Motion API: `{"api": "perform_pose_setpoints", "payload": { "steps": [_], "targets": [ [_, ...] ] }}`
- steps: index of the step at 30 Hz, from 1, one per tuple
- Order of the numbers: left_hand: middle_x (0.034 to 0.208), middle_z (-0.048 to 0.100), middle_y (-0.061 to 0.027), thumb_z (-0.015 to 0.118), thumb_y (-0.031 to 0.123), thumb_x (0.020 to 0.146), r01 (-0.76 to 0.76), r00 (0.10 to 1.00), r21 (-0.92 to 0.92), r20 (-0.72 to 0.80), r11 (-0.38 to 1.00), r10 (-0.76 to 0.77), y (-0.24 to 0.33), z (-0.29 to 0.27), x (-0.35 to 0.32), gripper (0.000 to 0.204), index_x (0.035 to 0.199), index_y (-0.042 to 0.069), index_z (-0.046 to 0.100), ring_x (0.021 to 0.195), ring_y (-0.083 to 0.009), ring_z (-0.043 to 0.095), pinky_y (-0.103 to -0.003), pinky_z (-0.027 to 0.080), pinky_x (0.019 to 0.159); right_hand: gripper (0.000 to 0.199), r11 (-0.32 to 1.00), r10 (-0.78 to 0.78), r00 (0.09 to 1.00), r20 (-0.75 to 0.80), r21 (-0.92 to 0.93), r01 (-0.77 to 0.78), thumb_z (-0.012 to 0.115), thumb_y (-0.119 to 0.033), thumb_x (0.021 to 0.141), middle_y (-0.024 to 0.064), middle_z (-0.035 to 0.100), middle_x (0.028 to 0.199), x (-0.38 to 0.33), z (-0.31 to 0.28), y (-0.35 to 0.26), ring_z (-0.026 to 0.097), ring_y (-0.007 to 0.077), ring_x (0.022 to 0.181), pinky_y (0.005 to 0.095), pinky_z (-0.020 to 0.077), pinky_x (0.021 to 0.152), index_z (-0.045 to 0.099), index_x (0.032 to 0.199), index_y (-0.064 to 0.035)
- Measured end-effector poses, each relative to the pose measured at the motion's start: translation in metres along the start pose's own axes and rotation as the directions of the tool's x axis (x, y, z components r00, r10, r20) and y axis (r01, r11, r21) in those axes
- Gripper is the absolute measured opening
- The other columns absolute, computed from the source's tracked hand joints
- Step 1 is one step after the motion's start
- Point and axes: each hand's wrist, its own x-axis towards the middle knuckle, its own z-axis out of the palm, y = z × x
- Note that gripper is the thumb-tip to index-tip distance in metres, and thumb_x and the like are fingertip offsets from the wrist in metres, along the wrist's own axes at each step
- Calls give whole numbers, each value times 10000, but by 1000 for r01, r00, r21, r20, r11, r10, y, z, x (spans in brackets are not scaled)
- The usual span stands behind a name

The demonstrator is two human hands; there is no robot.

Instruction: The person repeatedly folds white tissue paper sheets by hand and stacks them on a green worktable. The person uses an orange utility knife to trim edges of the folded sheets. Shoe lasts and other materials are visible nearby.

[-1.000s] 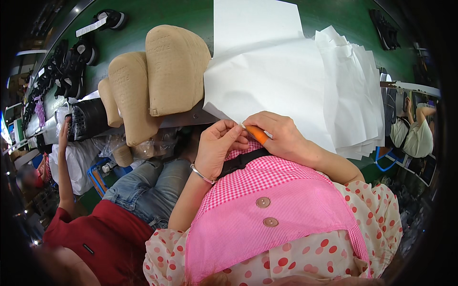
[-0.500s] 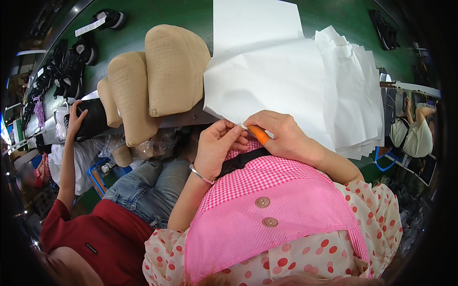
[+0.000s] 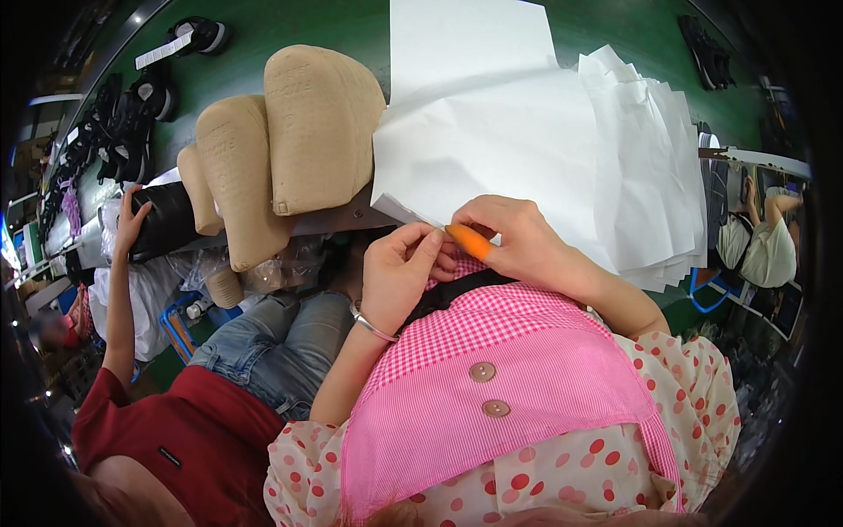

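My left hand (image 3: 397,270) is closed, thumb and forefinger pinched together, at the near edge of the stack of white paper sheets (image 3: 487,149). My right hand (image 3: 520,241) meets it there, its fingers bent and pressed toward the thumb. An orange finger cot (image 3: 471,242) covers that thumb. Whatever lies between the fingertips is hidden or too small to name; the near edge of the paper runs right up to them. The stack's sheets fan out unevenly on the right side.
Left of the paper stand several tan, padded-looking forms (image 3: 320,132). A co-worker in a red shirt (image 3: 176,448) sits at my left, one hand (image 3: 132,220) on a black object (image 3: 167,220). Black shoes (image 3: 132,123) line the green table (image 3: 351,26), with more (image 3: 705,53) at far right.
My right thumb with the orange finger cot has tilted flatter and shifted slightly left and up. Both hands stay together at the paper's edge. The co-worker's hand has moved slightly.
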Motion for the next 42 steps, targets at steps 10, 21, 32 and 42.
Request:
{"api": "perform_pose_setpoints", "payload": {
  "steps": [10,21,32,42],
  "targets": [
    [817,647,-62,508,145,970,-48,998,99,32,994,45,3,1,-2,216,925,-35,619,659,-91,614,-209,531,580,81,997,42,999,-16,60,-41,604,-39,799,131,623,777,4,10,3,617,267,671,345,494,594,595,875,-12],
    [763,611,-51,543,137,952,-32,996,0,-80,999,32,2,2,1,152,954,-14,567,635,-89,603,-224,546,559,53,984,104,994,-21,147,-100,582,-39,801,114,592,731,-2,20,8,579,258,646,335,460,571,580,850,-18],
    [713,610,-52,570,182,944,16,1000,-123,-21,992,-19,-1,-3,5,163,907,24,550,582,-111,607,-199,480,511,49,971,163,986,-27,184,-156,580,-45,816,110,590,706,-1,21,9,567,225,612,319,451,559,583,858,-20],
    [747,610,-51,524,145,958,5,1000,-188,17,982,-2,-2,-7,6,142,905,18,557,609,-104,607,-210,500,530,65,863,284,957,60,420,-282,544,-53,880,82,619,745,1,23,10,594,139,641,273,473,582,581,922,-19]
  ]
}}
